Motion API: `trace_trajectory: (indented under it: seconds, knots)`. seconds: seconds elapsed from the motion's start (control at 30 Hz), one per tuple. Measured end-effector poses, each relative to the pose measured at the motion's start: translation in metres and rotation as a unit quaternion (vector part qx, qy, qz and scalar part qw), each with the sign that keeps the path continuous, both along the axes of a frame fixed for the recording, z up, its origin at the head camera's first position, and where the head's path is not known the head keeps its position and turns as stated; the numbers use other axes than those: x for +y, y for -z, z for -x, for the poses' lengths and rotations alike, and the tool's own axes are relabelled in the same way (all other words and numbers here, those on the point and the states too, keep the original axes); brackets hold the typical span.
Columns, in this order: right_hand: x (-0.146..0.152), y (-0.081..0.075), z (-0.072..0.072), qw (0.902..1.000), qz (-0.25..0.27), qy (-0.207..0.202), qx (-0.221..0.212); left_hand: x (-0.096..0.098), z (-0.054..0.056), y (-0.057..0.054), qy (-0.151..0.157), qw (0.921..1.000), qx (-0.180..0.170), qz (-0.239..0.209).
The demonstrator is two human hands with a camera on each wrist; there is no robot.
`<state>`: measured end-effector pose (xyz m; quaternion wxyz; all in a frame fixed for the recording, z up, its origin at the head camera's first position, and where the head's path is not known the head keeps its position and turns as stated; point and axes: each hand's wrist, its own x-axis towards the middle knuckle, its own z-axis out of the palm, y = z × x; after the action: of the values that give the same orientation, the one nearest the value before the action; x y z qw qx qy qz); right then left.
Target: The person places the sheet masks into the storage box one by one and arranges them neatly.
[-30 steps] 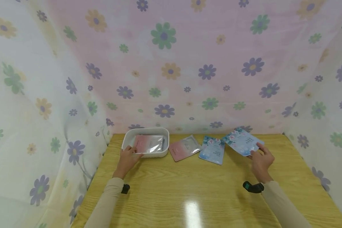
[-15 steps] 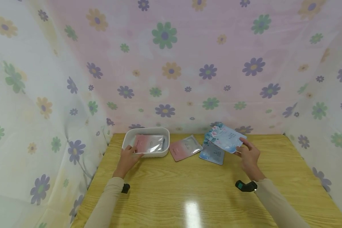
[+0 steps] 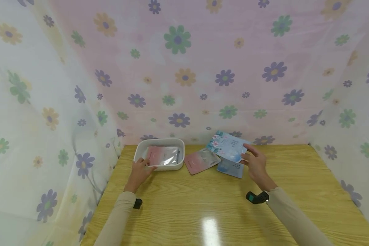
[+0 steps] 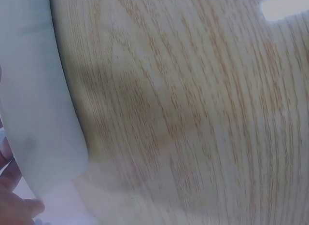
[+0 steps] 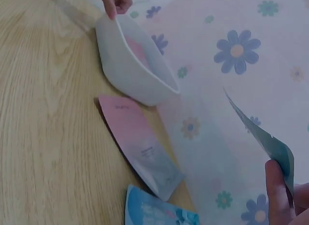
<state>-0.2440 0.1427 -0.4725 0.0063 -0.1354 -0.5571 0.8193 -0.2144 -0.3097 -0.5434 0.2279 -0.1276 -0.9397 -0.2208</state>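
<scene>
My left hand (image 3: 140, 173) grips the near left rim of a white plastic bin (image 3: 169, 167), thumb outside and fingers over the edge. Inside the bin lies a pink-and-silver sheet mask packet (image 3: 161, 155), on top of something mostly hidden. With thumb and fingers, my right hand (image 3: 256, 167) pinches the right edge of a blue floral sheet mask packet (image 3: 229, 147). That packet is raised and tilted, as the right wrist view shows it edge-on. Below it, partly covered, a second blue packet (image 3: 230, 169) lies on the table. Beside the bin lies another pink-and-silver packet (image 3: 200, 162).
The wooden table (image 3: 178, 201) meets a flower-printed cloth (image 3: 200, 112) right behind the bin and packets. More of this cloth hangs along the left and right sides. A small black wrist camera (image 3: 257, 197) sits on the right wrist.
My right hand has carried the blue packet leftward, from the right of the lying blue packet to above it and near the pink one. The left hand has stayed on the bin's rim.
</scene>
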Motion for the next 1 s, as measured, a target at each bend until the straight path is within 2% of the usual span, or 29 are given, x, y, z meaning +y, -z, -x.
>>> trace_trajectory:
  seconds: [0.33, 0.43, 0.57, 0.73, 0.87, 1.0]
  knots:
    - [-0.028, -0.002, 0.009, 0.9969, -0.014, -0.078, 0.007, 0.002, 0.0, -0.001, 0.008, 0.9998, 0.018, -0.004]
    - [-0.038, -0.002, 0.013, 0.9953, -0.017, -0.094, 0.012, 0.001, 0.001, -0.001, 0.021, 0.9992, 0.033, -0.005]
    - [-0.053, -0.005, 0.018, 0.9927, -0.02, -0.118, 0.008, 0.0, 0.002, -0.002, 0.017, 0.9985, 0.052, 0.004]
    - [-0.071, -0.005, 0.023, 0.9901, -0.023, -0.138, 0.007, 0.001, 0.004, -0.002, 0.01, 0.9995, 0.03, 0.007]
    - [-0.089, -0.002, 0.024, 0.9872, -0.029, -0.157, 0.01, 0.002, 0.002, -0.002, 0.0, 1.0, 0.004, 0.009]
    - [-0.108, 0.005, 0.024, 0.9872, -0.025, -0.158, 0.008, 0.001, 0.0, -0.001, 0.001, 0.9999, 0.005, 0.013]
